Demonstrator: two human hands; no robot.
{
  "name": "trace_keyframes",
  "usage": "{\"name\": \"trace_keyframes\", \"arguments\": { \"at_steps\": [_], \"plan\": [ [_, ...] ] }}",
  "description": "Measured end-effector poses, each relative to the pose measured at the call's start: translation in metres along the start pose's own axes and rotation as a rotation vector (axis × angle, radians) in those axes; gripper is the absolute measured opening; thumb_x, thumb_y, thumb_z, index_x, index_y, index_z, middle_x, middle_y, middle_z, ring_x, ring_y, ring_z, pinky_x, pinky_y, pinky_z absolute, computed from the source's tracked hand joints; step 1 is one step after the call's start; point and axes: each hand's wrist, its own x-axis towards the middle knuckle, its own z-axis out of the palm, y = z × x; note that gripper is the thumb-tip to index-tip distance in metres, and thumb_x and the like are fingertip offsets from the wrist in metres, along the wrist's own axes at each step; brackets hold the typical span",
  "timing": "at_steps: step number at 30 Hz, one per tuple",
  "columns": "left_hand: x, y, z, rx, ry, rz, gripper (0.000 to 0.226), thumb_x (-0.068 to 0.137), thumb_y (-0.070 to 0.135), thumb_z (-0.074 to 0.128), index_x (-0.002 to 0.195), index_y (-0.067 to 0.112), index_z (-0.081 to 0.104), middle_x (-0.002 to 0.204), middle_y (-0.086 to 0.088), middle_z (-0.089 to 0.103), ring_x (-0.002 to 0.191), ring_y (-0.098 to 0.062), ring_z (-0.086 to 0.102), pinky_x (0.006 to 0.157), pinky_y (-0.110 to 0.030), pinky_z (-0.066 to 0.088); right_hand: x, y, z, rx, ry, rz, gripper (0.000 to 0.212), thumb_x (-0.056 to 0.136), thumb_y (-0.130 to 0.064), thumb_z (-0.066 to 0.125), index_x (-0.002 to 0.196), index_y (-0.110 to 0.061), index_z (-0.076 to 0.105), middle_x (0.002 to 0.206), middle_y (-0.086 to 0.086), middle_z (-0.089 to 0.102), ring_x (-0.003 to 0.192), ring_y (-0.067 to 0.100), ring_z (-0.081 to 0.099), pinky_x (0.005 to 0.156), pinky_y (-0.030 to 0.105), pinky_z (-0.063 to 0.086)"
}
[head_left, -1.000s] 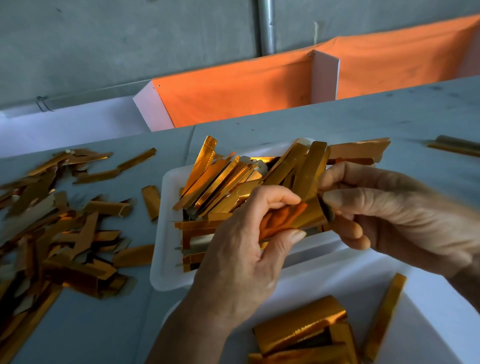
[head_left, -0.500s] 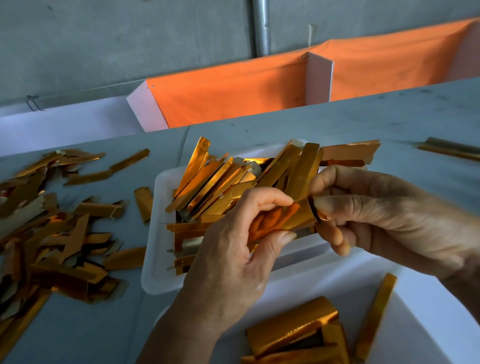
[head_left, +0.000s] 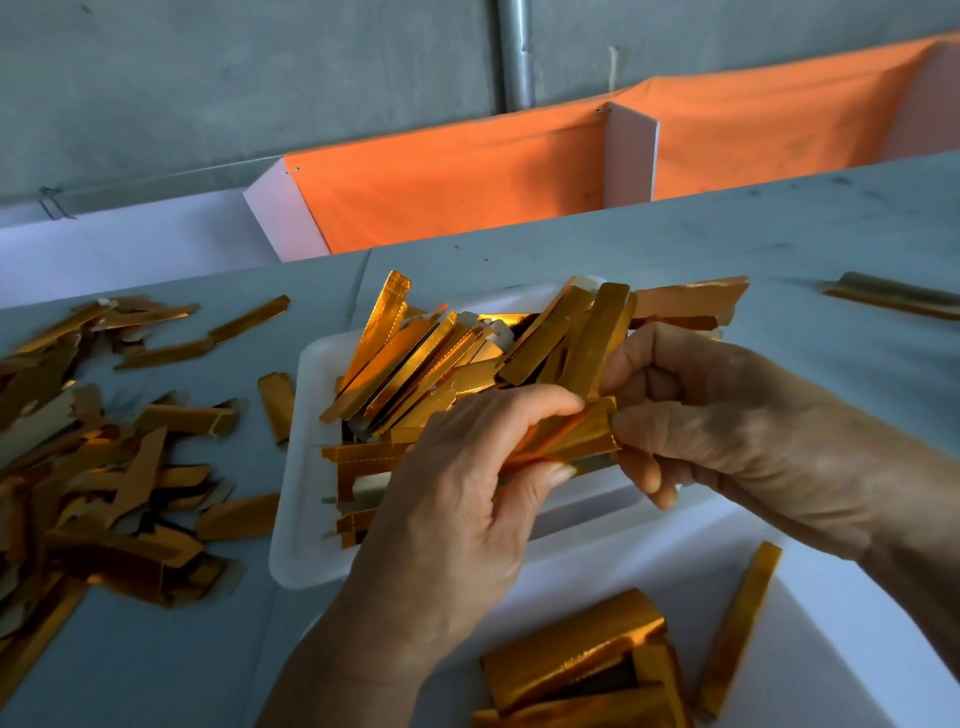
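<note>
Head view: left hand (head_left: 457, 499) and right hand (head_left: 727, 431) pinch gold foil piece (head_left: 571, 436) between them.

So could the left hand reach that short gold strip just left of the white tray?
Probably yes: the short gold strip lies uncovered on the table. But the left hand and right hand both pinch a folded gold piece, so it must let go first.
</note>
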Motion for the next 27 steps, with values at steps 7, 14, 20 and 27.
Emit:
{"name": "trace_keyframes", "arguments": {
  "at_steps": [7,14,20,27],
  "plan": [
    [0.001,-0.001,0.000,-0.013,0.013,0.055,0.032,0.087,0.025,0.054,0.116,0.014,0.063,0.115,0.009,0.064,0.111,-0.005,0.057,0.087,-0.030,0.053,-0.001,-0.001,-0.010,0.008,-0.092,-0.045,0.009,0.078,-0.013,0.070,0.085,-0.012,0.065,0.068,0.007,0.063,0.056,0.019,0.063,0.052,0.021,0.050],
    [0.001,-0.001,-0.002,-0.135,0.028,0.050,0.035,0.086,0.019,0.060,0.120,0.010,0.062,0.118,0.003,0.065,0.115,-0.005,0.057,0.091,-0.015,0.047,0.003,0.003,-0.004,0.293,-0.118,-0.055,0.013,0.071,-0.016,0.064,0.083,-0.014,0.070,0.059,0.004,0.050,0.042,0.012,0.046,0.042,0.018,0.041],
    [0.001,-0.004,0.001,-0.177,0.065,0.077,0.041,0.086,0.013,0.061,0.126,0.008,0.054,0.126,0.001,0.060,0.121,-0.004,0.054,0.095,-0.018,0.047,0.006,0.007,0.004,0.329,-0.042,-0.074,0.010,0.071,-0.017,0.065,0.079,-0.012,0.067,0.058,0.003,0.048,0.039,0.011,0.044,0.039,0.018,0.038],
    [0.002,-0.007,0.002,-0.228,0.095,0.004,0.041,0.089,0.012,0.063,0.129,0.011,0.053,0.126,0.007,0.058,0.117,0.004,0.054,0.090,-0.013,0.048,0.010,0.016,0.014,0.384,0.007,-0.086,0.016,0.076,-0.021,0.063,0.086,-0.009,0.064,0.059,0.004,0.055,0.046,0.013,0.056,0.044,0.019,0.046]
  ]
}}
